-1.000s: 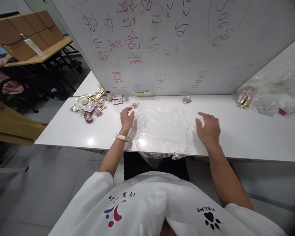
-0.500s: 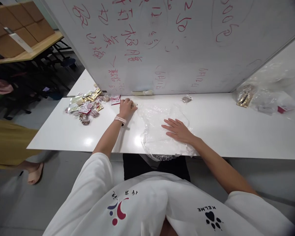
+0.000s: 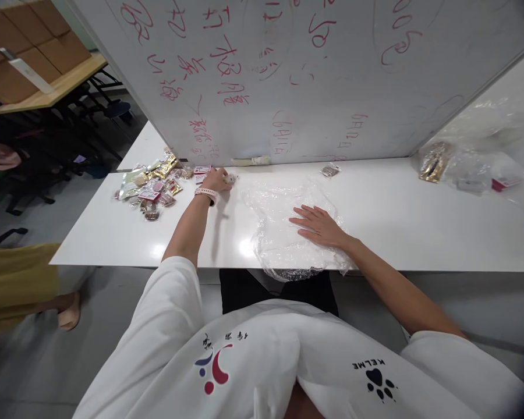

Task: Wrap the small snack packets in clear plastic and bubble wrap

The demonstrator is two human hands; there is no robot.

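My left hand point(image 3: 215, 181), with a pale strap at its wrist, is closed on a small clear packet point(image 3: 231, 178) near the foot of the whiteboard. The fingers partly hide what is in the packet. Flat on a large clear plastic bag point(image 3: 273, 230) lies my right hand point(image 3: 318, 226), its fingers spread. The bag is spread out on the white table point(image 3: 402, 227) and its near edge hangs over the front. Beside my left hand are red-and-white packets point(image 3: 202, 170), partly covered by it.
A pile of small snack packets point(image 3: 153, 195) lies at the left. One small packet point(image 3: 330, 170) sits alone behind the bag. Clear bags with packets point(image 3: 471, 171) lie far right. The whiteboard point(image 3: 262, 93) stands along the back. A person in a yellow skirt point(image 3: 20, 285) is at the left.
My left hand has moved left and slightly back with the small packet. My right hand stays flat on the bag. The person at the left has shifted slightly.
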